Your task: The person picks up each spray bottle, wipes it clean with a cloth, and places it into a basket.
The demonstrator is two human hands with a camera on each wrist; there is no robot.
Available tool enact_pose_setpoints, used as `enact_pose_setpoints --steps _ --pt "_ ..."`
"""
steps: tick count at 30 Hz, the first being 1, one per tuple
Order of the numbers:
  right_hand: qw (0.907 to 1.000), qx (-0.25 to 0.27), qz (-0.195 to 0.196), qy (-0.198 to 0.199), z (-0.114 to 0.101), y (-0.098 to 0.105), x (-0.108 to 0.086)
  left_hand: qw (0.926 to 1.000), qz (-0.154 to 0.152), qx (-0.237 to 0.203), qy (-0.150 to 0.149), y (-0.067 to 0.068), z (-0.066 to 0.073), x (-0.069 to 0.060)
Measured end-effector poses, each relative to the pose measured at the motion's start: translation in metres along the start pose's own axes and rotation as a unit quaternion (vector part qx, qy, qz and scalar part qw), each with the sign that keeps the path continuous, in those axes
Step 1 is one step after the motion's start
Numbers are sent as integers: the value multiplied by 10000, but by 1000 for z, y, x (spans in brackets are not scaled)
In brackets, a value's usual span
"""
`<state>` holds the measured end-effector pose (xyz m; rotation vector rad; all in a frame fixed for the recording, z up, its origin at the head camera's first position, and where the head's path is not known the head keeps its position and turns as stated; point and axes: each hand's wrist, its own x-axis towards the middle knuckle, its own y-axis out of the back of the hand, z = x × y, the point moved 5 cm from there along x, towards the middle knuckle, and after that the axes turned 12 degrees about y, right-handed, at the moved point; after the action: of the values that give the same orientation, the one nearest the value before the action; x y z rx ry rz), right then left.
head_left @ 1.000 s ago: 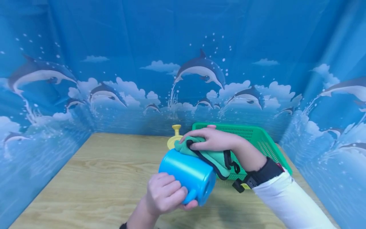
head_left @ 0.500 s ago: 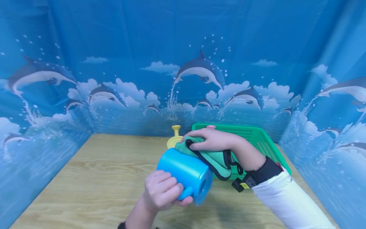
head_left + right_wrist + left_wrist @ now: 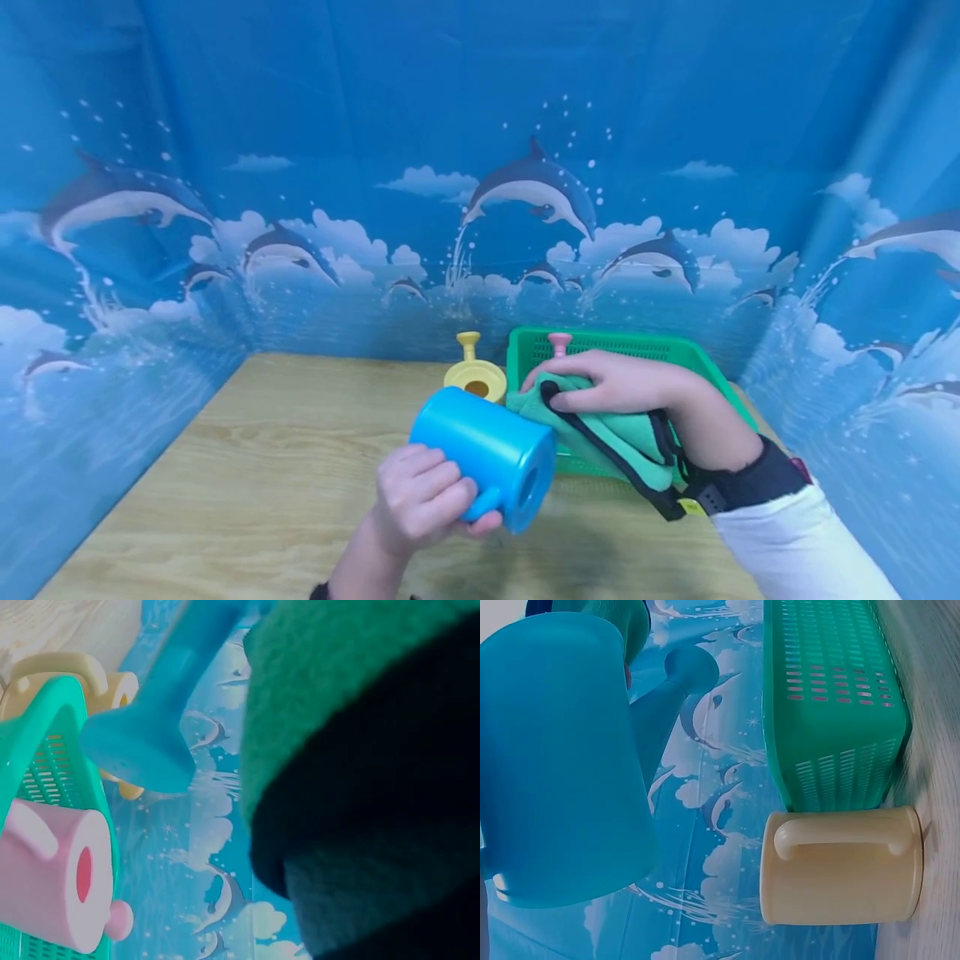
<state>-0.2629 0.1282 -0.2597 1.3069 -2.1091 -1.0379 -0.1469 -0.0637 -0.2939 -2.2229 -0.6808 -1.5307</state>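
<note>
My left hand [image 3: 423, 496] grips the handle of a blue watering can [image 3: 480, 437], held tilted above the table. One end, with a round recess, faces right in the head view. Its spout [image 3: 664, 712] shows in the left wrist view, ending in a round sprinkler head [image 3: 139, 750] in the right wrist view. My right hand [image 3: 618, 383] holds a folded green cloth [image 3: 645, 433] with black edging, thumb over it. The cloth is just right of the can; whether they touch, I cannot tell. In the left wrist view the can fills the left side.
Behind the can, a yellow watering can [image 3: 491, 375] stands on the wooden table [image 3: 285, 467]. Right of it is a green basket [image 3: 701, 358], partly hidden by my right arm. A pink watering can [image 3: 45, 877] is inside the basket. A dolphin-print curtain [image 3: 360, 308] encloses the table.
My right hand has drawn the cloth off the blue can's upper side and moved right. The left hand and can have shifted slightly left. More of the yellow and pink cans shows.
</note>
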Motion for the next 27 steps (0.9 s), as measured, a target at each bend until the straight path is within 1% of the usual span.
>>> enact_pose_setpoints --steps 4,8,11,17,20,23,27 --pt "9999 121 -34 75 0 1 -2 9999 -124 -1 92 -2 0 -2" --pt "9998 122 -23 -128 3 -1 3 9997 -189 -40 125 -3 1 -3" --pt "9995 49 -7 -307 6 -3 12 9997 -167 -134 75 -3 4 -1" --pt "9992 -171 -54 -361 3 -6 38 9995 -165 -248 -90 -3 12 6" --pt "9985 -271 -80 -464 2 -7 49 9994 -166 -295 -94 -2 14 8" --pt "9980 -351 -71 -514 2 -8 56 9994 -126 -305 -133 -2 16 10" --pt "9981 -290 -72 -542 3 -10 56 9993 -170 -319 -54 0 15 8"
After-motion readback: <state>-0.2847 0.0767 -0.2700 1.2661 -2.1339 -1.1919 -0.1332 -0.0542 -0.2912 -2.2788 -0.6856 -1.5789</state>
